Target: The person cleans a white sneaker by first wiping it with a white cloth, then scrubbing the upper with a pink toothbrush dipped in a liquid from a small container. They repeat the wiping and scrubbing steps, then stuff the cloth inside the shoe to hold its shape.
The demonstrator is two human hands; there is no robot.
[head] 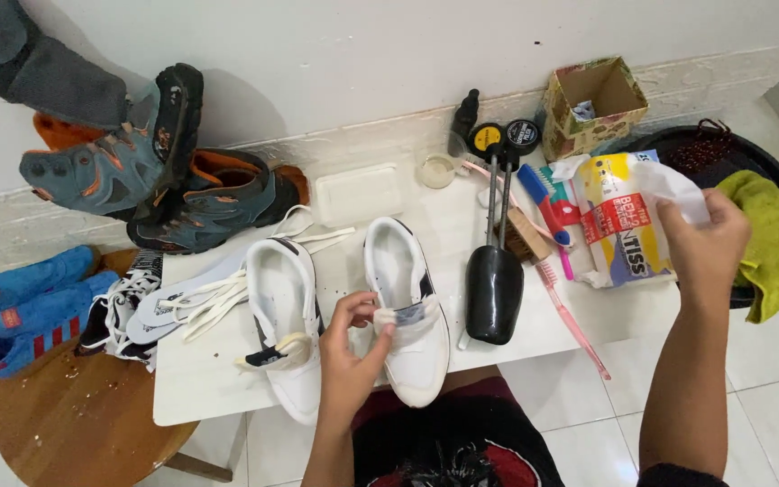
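Evidently, the left hand (353,347) pinches the white sneaker's (407,316) tongue; the right hand (701,239), clamped on a wipe packet (619,221), could knock brushes (552,212) beneath its grip.

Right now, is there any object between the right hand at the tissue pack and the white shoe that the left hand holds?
Yes. The black shoe tree stands on the table between the right hand and the white shoe; brushes lie there too. The left hand already touches the shoe.

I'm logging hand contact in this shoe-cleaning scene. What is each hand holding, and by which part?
The left hand pinches the strap across the top of the right-hand white sneaker. The right hand holds a white tissue by its lower edge, above the plastic pack.
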